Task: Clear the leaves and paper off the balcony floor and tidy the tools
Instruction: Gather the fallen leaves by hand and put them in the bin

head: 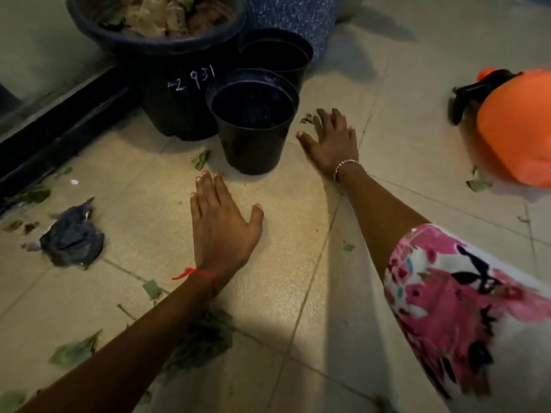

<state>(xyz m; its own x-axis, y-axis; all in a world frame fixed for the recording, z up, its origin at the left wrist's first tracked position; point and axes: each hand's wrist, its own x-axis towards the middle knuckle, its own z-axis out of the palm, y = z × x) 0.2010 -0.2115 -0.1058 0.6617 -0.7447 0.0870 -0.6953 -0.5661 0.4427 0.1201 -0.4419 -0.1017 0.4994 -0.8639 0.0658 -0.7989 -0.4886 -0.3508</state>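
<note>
My left hand (223, 228) is palm down over the beige tiled floor (283, 278), fingers straight and together, grasping nothing. My right hand (331, 141) reaches further forward, fingers spread and also empty, its fingertips just beside a small green leaf (307, 118). I cannot tell whether either palm actually presses the tile.

I judge the job partly done. The large black plastic bucket (167, 84) with white chalk figures, beyond my left fingertips, already holds a heap of dry leaves and crumpled paper.

A good deal is left. One crumpled dark grey wad (71, 236), paper or bag, I cannot tell which, lies well to the left of my left hand. One heap of green leaves (205, 338) sits under my left forearm. Apart from that I count roughly ten single leaves and scraps. One curled leaf (200, 158) is just ahead of my left fingertips, one torn leaf (478, 181) is far right of my right wrist, and the rest are scattered left of and behind my left hand.

There are two small empty black plastic pots. The nearer pot (253, 120) is between my hands and the farther pot (277, 55) is behind it. One blue speckled planter (292, 16) stands beyond them. One orange plastic sprayer (512, 123) with a black trigger head lies tipped over, well to the right of my right hand, not yet tidied.
</note>
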